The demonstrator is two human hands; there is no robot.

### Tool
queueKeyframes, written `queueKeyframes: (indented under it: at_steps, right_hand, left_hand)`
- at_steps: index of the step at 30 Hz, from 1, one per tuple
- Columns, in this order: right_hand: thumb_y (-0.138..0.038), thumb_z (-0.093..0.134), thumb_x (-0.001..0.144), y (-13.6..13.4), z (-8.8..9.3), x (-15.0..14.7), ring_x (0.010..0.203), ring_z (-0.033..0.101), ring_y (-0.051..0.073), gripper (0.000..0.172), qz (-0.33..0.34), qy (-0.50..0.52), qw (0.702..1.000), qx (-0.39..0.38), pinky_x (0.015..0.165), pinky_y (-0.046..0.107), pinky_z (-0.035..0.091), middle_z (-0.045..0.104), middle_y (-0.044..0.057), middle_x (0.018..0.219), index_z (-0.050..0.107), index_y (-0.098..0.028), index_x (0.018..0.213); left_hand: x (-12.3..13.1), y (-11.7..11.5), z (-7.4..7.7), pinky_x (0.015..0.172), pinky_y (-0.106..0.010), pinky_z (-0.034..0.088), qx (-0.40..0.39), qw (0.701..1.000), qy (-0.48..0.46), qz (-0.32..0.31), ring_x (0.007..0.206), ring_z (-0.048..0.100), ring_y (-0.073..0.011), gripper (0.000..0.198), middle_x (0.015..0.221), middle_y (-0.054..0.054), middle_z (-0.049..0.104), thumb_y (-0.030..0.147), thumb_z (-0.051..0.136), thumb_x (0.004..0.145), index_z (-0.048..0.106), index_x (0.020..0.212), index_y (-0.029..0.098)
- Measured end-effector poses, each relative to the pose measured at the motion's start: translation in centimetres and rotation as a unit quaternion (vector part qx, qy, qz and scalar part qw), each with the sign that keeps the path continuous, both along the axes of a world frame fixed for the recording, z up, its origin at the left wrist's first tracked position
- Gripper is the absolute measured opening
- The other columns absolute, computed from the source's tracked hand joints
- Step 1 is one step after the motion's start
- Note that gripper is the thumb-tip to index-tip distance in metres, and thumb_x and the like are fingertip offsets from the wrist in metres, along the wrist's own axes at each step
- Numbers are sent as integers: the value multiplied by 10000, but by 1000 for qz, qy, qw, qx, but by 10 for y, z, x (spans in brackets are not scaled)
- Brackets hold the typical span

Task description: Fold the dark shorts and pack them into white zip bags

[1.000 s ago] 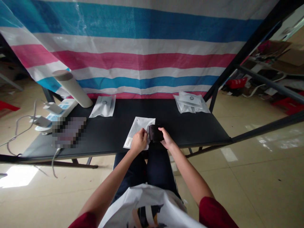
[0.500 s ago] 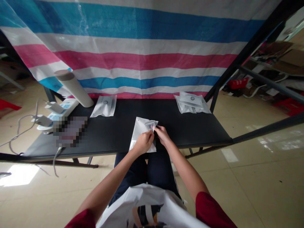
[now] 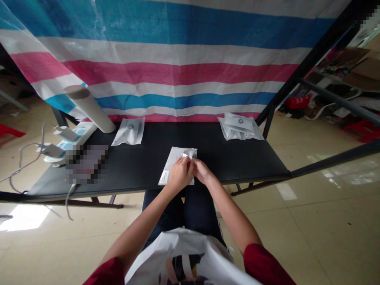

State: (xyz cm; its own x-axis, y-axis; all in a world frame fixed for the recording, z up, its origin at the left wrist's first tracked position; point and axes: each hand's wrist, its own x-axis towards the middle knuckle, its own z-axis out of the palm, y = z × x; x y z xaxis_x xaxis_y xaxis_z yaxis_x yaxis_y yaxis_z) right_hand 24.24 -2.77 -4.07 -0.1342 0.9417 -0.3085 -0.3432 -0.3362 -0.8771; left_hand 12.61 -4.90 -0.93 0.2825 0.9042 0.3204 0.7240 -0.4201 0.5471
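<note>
A frosted plastic bag (image 3: 170, 165) with a small white label lies at the front edge of the black table, under both hands. My left hand (image 3: 180, 173) is closed on the bag's right side, its fingers pinching the plastic. Against it, my right hand (image 3: 202, 171) grips the right edge of the same bag, fingers pressed together. The fingertips meet and hide that part of the bag, so any contents there cannot be made out.
A similar bag (image 3: 130, 131) lies at the back left, and several more bags (image 3: 240, 126) are piled at the back right. A leaning white bottle (image 3: 90, 109), a power strip with chargers (image 3: 67, 144) and a blurred-out phone-like thing (image 3: 89, 162) occupy the left end. Striped sheeting (image 3: 175, 75) hangs behind.
My left hand has shifted slightly up and over the bag, closer to my right hand. The bag's right part, raised and creased before, now lies flatter under the fingers.
</note>
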Motion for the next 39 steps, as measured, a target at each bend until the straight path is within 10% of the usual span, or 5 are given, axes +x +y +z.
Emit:
queueKeyframes:
  at_steps: [5,11,16,22,39]
  right_hand:
    - [-472,657,741,-6,2,17,843,657,187,301,-38,-35,999,-1,726,280,496,727,55,864,703,-179,797]
    - [-622,566,821,-12,0,22,875,668,197,465,71,-21,997,10,796,320,516,732,77,909,710,-181,862]
    - [-600,609,797,-22,7,40,692,651,147,410,-3,-115,993,37,579,234,477,695,42,791,632,-190,796]
    - [-580,671,757,-58,2,43,606,640,150,406,167,-135,977,10,487,210,423,658,-9,667,497,-222,836]
    - [-505,873,516,-59,-9,32,630,671,175,624,30,-96,995,-8,618,307,554,650,-31,631,338,-239,698]
  left_hand:
    - [-10,-6,-7,752,-349,433,17,999,16,-26,816,546,-218,232,836,-61,606,350,433,979,542,843,197]
    - [-10,-5,-10,784,-364,430,26,999,13,-25,839,538,-226,236,848,-67,592,334,417,981,552,848,195]
    - [-20,-16,1,813,-389,426,39,995,35,-86,911,533,-253,284,944,-82,606,473,544,900,580,940,194]
    - [-43,-38,-13,806,-383,425,45,978,91,-182,985,541,-271,299,1036,-98,632,450,651,829,615,986,198]
    - [-37,-37,-29,731,-300,478,131,968,86,-195,812,584,-174,262,864,-59,678,185,440,981,702,991,175]
